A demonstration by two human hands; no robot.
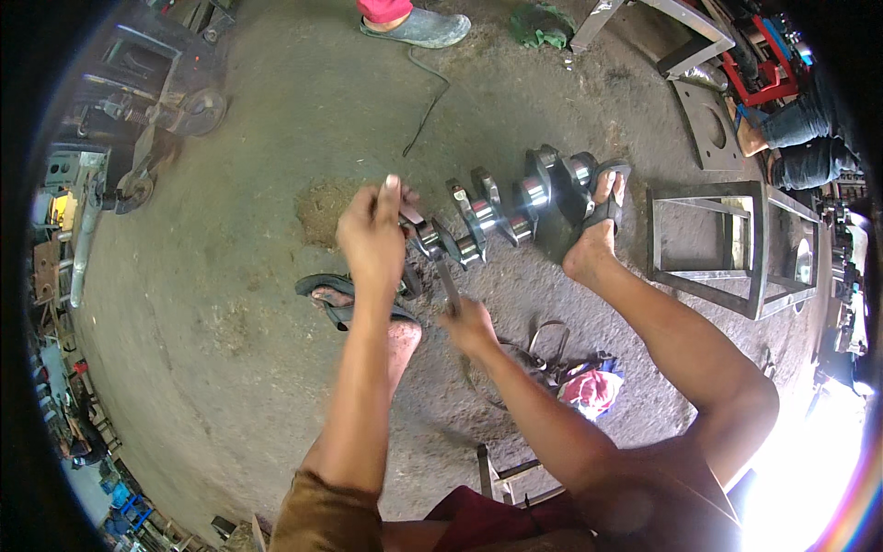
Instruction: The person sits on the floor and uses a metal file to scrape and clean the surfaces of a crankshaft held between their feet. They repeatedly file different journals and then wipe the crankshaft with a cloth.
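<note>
A bright metal crankshaft [478, 219] lies across the floor between my feet, its shiny journals and dark counterweights showing. A narrow greyish strip [448, 283] runs from the crankshaft's left part down to my right hand [471, 329], which is closed on its lower end. My left hand [370, 235] is raised beside the crankshaft's left end. Its fingers are closed on what looks like the strip's other end, with the thumb sticking up, slightly blurred. How the strip passes round the journal is partly hidden.
My sandalled feet [607, 198] stand at both ends of the crankshaft. A metal stool frame [708, 281] is at the right. Straps and a pink cloth bundle [590, 391] lie near my right forearm. A wheeled machine [198, 110] stands far left. Other people's feet [428, 28] show at the back.
</note>
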